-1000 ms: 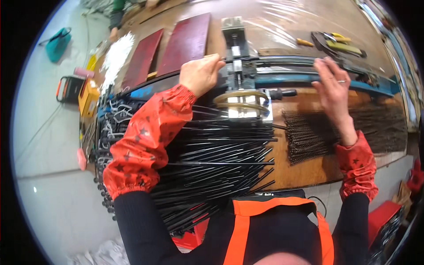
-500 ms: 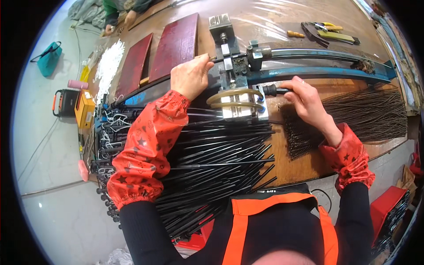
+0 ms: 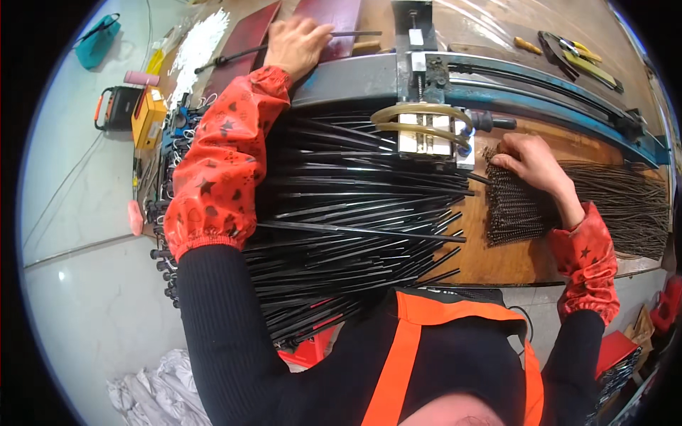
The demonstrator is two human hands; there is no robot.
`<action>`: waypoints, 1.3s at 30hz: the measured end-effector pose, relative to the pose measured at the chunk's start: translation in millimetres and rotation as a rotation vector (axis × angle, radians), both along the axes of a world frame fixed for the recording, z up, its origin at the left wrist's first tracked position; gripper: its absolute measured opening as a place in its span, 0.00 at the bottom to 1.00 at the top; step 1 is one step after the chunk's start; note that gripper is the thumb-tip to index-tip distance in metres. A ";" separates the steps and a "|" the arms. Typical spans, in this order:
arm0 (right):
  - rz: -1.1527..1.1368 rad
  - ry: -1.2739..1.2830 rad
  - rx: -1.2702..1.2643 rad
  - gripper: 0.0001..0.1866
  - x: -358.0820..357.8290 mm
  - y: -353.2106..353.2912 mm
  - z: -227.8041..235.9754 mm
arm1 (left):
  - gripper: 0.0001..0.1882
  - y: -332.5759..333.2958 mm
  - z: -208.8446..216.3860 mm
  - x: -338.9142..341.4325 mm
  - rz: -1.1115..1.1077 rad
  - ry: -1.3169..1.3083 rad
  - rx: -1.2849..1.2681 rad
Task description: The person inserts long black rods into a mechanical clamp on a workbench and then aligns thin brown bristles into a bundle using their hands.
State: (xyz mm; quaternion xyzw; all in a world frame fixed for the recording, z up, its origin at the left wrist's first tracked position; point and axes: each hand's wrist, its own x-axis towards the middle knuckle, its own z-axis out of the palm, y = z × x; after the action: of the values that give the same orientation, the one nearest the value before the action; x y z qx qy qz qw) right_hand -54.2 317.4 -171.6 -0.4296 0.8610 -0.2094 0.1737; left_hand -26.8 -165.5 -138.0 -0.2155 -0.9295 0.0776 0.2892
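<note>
My left hand [image 3: 297, 47] is wrapped round a thin black rod [image 3: 356, 33] above the far left of the workbench; the rod sticks out on both sides of the fist. To its right stands a metal clamping fixture [image 3: 424, 145] with looped yellowish hoses [image 3: 426, 112] and a black handle [image 3: 497, 123], which neither hand touches. Nearer me on the right, my right hand [image 3: 529, 160] has its fingers curled down onto the left ends of a pile of brown twisted wire rods [image 3: 611, 202]. How many it pinches is hidden.
Many black rods [image 3: 355, 227] lie across the bench, their knobbed ends at the left. A blue rail [image 3: 561, 106] runs rightward from the fixture. Dark red boards [image 3: 245, 46], a heap of white pieces [image 3: 199, 50] and hand tools [image 3: 586, 60] lie farther back. A yellow box [image 3: 149, 117] stands left.
My left hand has moved left, away from the fixture, with the black rod. My right hand has let go of the black handle and come down onto the twisted wire rods. The view has shifted.
</note>
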 end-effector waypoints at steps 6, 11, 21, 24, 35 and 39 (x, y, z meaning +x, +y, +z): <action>-0.017 0.317 -0.124 0.13 12.0 5.5 -2.5 | 0.06 86.2 30.7 80.7 -0.273 -0.756 0.135; -0.077 0.298 -0.138 0.12 27.4 -0.8 3.3 | 0.11 100.8 10.2 105.8 -0.153 -0.746 0.207; -0.231 -0.227 -0.325 0.08 31.5 17.9 28.6 | 0.10 105.3 71.3 131.0 -0.271 -0.719 0.065; -0.144 -0.196 -0.317 0.09 28.2 13.0 42.2 | 0.09 100.5 102.2 156.0 -0.114 -0.882 0.140; -0.100 -0.166 -0.794 0.12 60.5 12.8 62.8 | 0.12 192.5 112.1 138.7 -0.191 -0.516 0.252; -0.113 0.017 -0.824 0.10 64.0 18.7 55.9 | 0.13 208.3 109.4 128.9 -0.237 -0.503 0.249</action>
State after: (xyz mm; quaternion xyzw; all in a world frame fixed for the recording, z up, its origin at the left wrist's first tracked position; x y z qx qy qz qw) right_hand 9.7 336.1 -115.6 -0.4171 0.7287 -0.5422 -0.0315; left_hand 102.1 42.8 -28.6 -0.2981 -0.9426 -0.1270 0.0811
